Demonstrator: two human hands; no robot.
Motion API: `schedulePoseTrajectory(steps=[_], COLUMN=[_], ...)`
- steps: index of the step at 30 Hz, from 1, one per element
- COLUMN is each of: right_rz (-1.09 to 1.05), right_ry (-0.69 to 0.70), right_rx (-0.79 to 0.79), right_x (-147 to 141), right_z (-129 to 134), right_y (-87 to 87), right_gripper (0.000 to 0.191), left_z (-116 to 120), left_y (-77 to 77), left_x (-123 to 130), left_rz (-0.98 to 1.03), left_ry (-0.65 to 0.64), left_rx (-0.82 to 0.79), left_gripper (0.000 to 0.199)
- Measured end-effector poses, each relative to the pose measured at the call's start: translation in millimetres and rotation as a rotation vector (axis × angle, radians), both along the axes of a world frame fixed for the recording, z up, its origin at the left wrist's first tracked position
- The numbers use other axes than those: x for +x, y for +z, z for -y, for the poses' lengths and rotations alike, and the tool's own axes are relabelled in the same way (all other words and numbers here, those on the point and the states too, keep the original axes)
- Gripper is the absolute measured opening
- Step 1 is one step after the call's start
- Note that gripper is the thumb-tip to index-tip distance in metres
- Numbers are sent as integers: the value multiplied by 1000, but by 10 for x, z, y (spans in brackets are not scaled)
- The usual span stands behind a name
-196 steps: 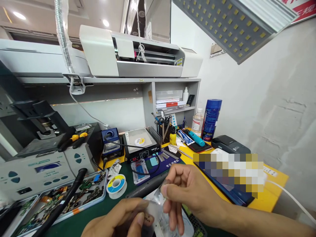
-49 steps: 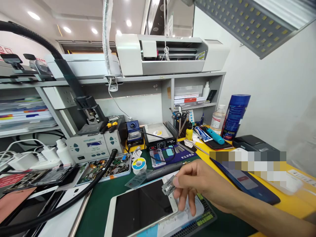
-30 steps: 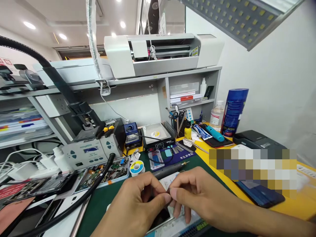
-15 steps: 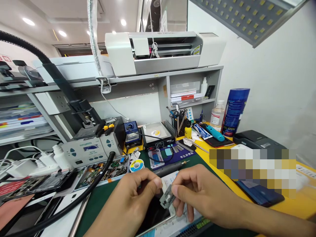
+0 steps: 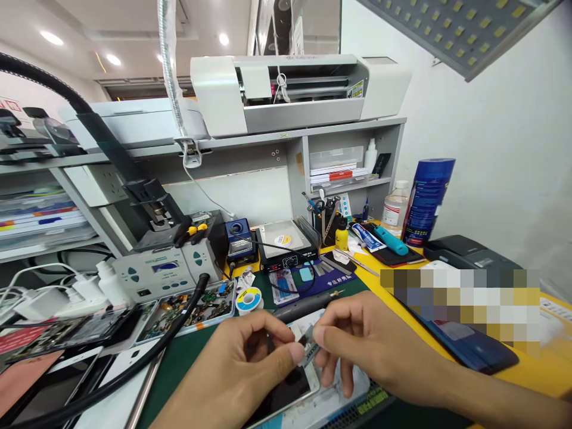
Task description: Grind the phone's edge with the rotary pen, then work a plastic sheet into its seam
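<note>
Between my hands is a thin grey razor blade (image 5: 310, 351) with dark lettering. The thumb and fingers of my right hand (image 5: 370, 342) pinch its right side. My left hand (image 5: 248, 357) has its thumb and index finger at the blade's left side; whether it grips the blade or something small is hidden. Below them lies a phone with a dark screen and white frame (image 5: 286, 393), on a light blue and white pad (image 5: 339, 399). Behind my hands rests a dark pen-like tool (image 5: 304, 306) with a thin metal tip.
A black hose (image 5: 179, 325) curves across the left side, over a tray of small parts (image 5: 230, 298) and several phones. A solder reel (image 5: 249, 300) stands beyond my left hand. On the right lies a dark blue phone (image 5: 478, 351), and a lamp (image 5: 447, 30) hangs above.
The blade has tilted and shifted slightly up and right. My left thumb and index finger have moved right to its edge, and my right hand has turned a little.
</note>
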State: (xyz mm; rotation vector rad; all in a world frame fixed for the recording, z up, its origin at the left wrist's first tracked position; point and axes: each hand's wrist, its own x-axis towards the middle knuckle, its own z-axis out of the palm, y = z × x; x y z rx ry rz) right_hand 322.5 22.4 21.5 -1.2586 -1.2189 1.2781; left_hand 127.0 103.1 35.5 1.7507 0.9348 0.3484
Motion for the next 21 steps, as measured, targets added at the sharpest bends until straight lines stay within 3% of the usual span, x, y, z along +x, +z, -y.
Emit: schedulePoseTrajectory(steps=[3, 10, 15, 21], right_rz=[-4, 13, 13, 0], right_ry=[0, 6, 14, -11], right_rx=[-7, -7, -2, 1], right_x=[-7, -15, -5, 16], right_z=[5, 9, 6, 9], right_y=[18, 65, 62, 47], right_gripper=[21, 21, 19, 18], left_z=[31, 72, 120, 60], left_y=[16, 91, 89, 28], left_x=[42, -33, -16, -53], left_rz=[-24, -40, -65, 45], left_ry=[-47, -99, -12, 157], left_rx=[-27, 94, 225, 300], left_gripper=[44, 44, 50, 56])
